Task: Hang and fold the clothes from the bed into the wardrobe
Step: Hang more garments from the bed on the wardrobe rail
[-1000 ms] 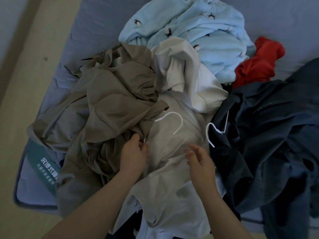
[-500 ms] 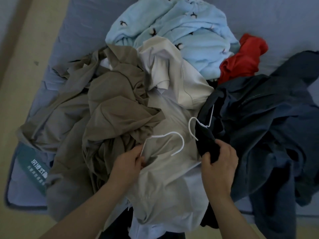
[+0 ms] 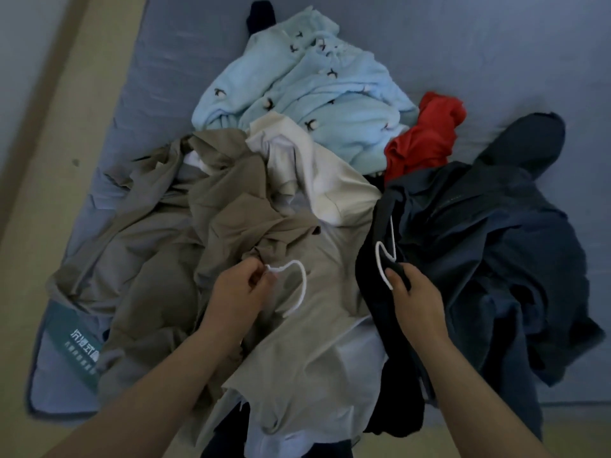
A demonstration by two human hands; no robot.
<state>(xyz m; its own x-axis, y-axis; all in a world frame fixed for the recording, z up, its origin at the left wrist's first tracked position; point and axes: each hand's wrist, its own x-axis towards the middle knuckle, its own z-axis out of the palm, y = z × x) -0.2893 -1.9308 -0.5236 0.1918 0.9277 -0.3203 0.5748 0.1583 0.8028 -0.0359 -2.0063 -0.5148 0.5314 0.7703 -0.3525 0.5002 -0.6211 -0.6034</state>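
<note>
1. Since half a second ago, my right grip (image 3: pixel 416 302) has slid up the navy garment (image 3: pixel 496 246) to its white hanger (image 3: pixel 378 259), fingers curled around both.
2. My left grip (image 3: pixel 244 289) pinches the second hanger (image 3: pixel 304 285) in the beige shirt (image 3: pixel 330 325), near the bed's (image 3: pixel 463 44) near edge.
3. I'd lift one hanger at a time, easing sleeves free.

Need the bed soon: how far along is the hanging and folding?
Nothing looks finished. In hand: left hand pinches a white hanger on the pale garment; right hand grips the dark garment at a second hanger. Left: the blue fleece, red top and tan clothes lie heaped on the bed.
</note>
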